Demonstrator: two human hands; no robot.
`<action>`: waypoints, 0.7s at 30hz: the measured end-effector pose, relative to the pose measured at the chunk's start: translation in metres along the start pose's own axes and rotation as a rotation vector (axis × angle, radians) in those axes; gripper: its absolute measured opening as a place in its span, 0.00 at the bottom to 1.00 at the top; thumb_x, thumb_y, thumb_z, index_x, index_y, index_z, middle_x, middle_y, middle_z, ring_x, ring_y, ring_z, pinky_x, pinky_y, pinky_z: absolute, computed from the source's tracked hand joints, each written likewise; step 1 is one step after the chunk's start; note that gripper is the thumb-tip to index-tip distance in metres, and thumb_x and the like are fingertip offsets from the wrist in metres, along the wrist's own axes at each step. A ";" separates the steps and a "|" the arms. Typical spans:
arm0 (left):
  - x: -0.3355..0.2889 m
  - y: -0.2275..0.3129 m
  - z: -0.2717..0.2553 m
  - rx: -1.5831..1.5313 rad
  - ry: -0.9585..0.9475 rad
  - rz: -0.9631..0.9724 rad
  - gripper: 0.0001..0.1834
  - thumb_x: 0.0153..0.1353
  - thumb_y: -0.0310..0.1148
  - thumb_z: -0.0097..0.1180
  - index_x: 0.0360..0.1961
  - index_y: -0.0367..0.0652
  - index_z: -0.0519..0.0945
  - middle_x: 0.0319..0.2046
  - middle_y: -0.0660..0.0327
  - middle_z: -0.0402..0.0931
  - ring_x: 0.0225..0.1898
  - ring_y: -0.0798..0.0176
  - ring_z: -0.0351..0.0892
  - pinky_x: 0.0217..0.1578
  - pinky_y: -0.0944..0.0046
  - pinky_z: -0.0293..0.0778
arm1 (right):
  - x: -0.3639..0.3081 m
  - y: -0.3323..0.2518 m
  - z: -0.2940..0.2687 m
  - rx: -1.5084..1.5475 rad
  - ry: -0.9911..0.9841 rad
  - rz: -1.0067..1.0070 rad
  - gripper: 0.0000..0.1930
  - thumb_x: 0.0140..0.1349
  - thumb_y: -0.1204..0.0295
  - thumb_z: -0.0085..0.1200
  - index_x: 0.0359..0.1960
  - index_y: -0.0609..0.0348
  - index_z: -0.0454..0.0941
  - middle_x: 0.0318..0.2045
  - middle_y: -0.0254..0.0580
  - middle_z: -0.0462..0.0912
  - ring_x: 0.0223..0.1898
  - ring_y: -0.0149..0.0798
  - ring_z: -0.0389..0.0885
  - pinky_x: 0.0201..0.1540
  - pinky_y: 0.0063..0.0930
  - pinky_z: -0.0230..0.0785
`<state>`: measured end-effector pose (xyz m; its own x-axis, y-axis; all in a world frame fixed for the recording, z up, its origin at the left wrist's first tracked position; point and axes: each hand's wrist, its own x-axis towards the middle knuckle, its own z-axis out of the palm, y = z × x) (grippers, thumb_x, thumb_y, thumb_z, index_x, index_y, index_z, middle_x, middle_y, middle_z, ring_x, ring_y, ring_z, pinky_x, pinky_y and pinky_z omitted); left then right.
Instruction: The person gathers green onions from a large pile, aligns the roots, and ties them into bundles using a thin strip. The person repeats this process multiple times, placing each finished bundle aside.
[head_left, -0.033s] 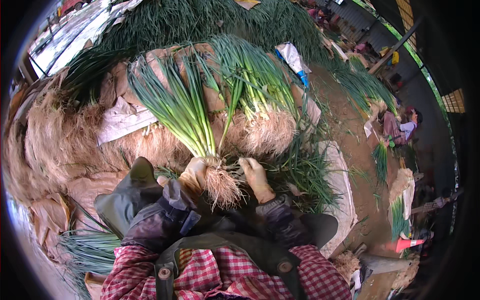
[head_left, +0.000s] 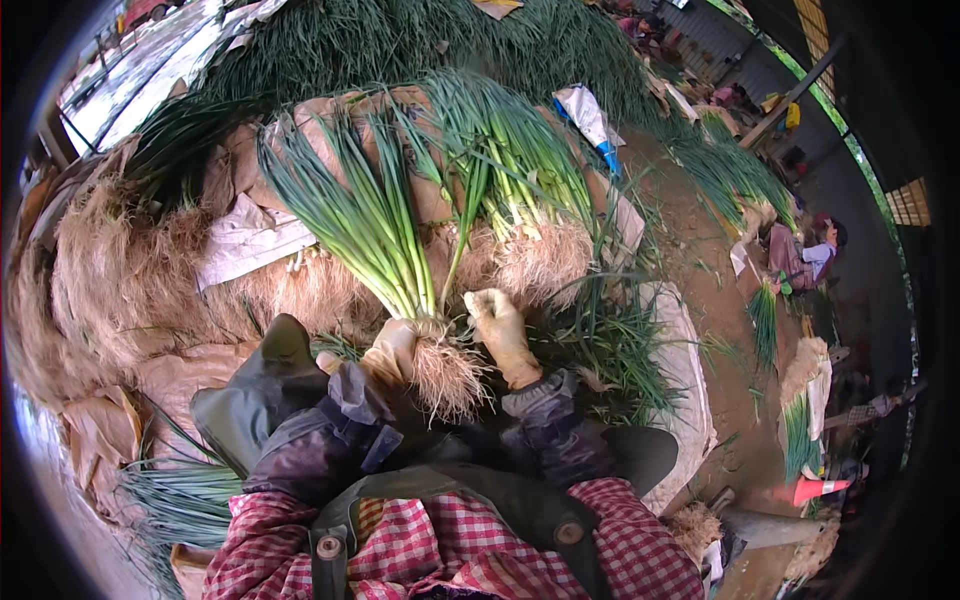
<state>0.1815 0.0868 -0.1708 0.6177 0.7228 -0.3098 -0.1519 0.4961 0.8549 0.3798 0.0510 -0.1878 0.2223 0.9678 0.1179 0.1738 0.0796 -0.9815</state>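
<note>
A bunch of green onions point(head_left: 395, 255) lies before me, its green leaves fanned toward the far left and its pale roots point(head_left: 447, 375) hanging near my lap. My left hand point(head_left: 393, 350), in a pale glove, is closed round the lower end of the stalks just above the roots. To the right of the bunch, my gloved right hand point(head_left: 500, 335) is raised with its fingers curled together, close to one thin stalk that stands apart. Whatever may be between those fingertips cannot be made out. Another bunch of green onions point(head_left: 510, 190) rests beyond my right hand, roots toward me.
Rooted onions are piled along the left under brown sheeting point(head_left: 240, 240), with a heap of greens point(head_left: 420, 45) behind. Loose leaves point(head_left: 620, 345) lie right, beside a pale sack point(head_left: 680, 380). A blue and white packet point(head_left: 588, 120), a person point(head_left: 805, 255) and a traffic cone point(head_left: 820, 488) are farther right.
My right hand has moved slightly up and left, toward the stalks, and its fingers have turned inward. My left hand stays on the bunch, nearly still.
</note>
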 end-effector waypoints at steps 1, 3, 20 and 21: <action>-0.002 -0.002 0.000 -0.005 -0.030 0.060 0.11 0.50 0.21 0.55 0.37 0.31 0.77 0.28 0.53 0.78 0.29 0.59 0.79 0.32 0.62 0.77 | 0.029 -0.011 0.014 -0.415 0.077 -0.027 0.18 0.57 0.58 0.59 0.37 0.62 0.73 0.23 0.35 0.76 0.24 0.28 0.74 0.25 0.27 0.66; -0.005 -0.003 0.002 -0.273 0.048 -0.094 0.12 0.49 0.18 0.54 0.37 0.31 0.76 0.28 0.53 0.78 0.29 0.58 0.79 0.33 0.62 0.77 | 0.075 -0.028 0.036 -0.574 0.078 0.006 0.19 0.56 0.56 0.58 0.33 0.61 0.73 0.23 0.41 0.80 0.24 0.37 0.77 0.27 0.34 0.69; -0.029 0.053 -0.004 -0.734 -0.004 -0.138 0.14 0.47 0.17 0.52 0.38 0.33 0.75 0.32 0.54 0.77 0.33 0.57 0.77 0.38 0.58 0.75 | 0.038 -0.134 -0.007 0.602 0.145 -0.316 0.12 0.68 0.68 0.42 0.37 0.65 0.72 0.26 0.40 0.78 0.28 0.33 0.77 0.33 0.23 0.74; -0.038 0.068 -0.005 -0.736 -0.056 0.033 0.14 0.48 0.19 0.53 0.39 0.34 0.74 0.33 0.55 0.76 0.32 0.59 0.77 0.36 0.59 0.75 | 0.034 -0.127 -0.015 0.416 0.042 -0.249 0.12 0.68 0.68 0.42 0.35 0.65 0.72 0.26 0.39 0.78 0.28 0.34 0.77 0.33 0.23 0.73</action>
<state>0.1436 0.0955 -0.1035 0.6395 0.7269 -0.2502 -0.6371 0.6832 0.3568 0.3792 0.0699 -0.0565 0.2625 0.8975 0.3544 -0.1695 0.4045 -0.8987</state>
